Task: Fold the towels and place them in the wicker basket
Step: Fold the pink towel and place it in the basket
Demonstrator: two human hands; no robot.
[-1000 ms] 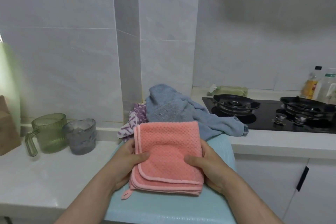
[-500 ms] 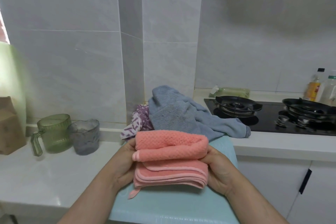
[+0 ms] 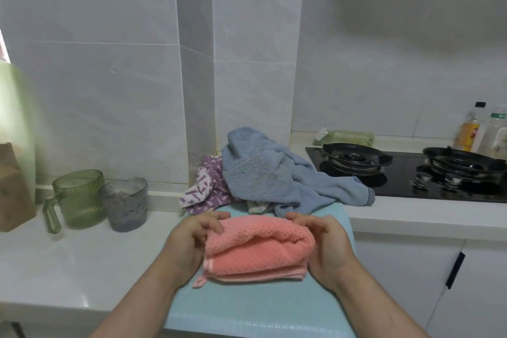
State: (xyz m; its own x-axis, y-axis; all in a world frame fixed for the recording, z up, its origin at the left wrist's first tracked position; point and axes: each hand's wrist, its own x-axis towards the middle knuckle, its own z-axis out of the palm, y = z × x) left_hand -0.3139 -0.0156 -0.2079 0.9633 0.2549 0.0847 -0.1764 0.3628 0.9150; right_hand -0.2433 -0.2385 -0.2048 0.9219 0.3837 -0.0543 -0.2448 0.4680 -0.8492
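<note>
gripping what, those two hands?
both curl round the folded pink towel (image 3: 258, 254): left hand (image 3: 189, 241) at its left end, right hand (image 3: 327, 244) at its right end, fingers over the top fold.
and where does it lie?
on a pale teal pad (image 3: 247, 307) at the counter's front.
behind it?
a crumpled blue towel (image 3: 263, 173), a purple patterned cloth (image 3: 204, 189) touching its left side. further left, a green mug (image 3: 79, 197) and a grey cup (image 3: 126, 203); right, a gas hob (image 3: 406, 175).

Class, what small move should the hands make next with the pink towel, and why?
Probably press the upper fold down flat: the pink towel, held at its ends by the left hand and right hand, lies folded over but its top layer bulges open.
</note>
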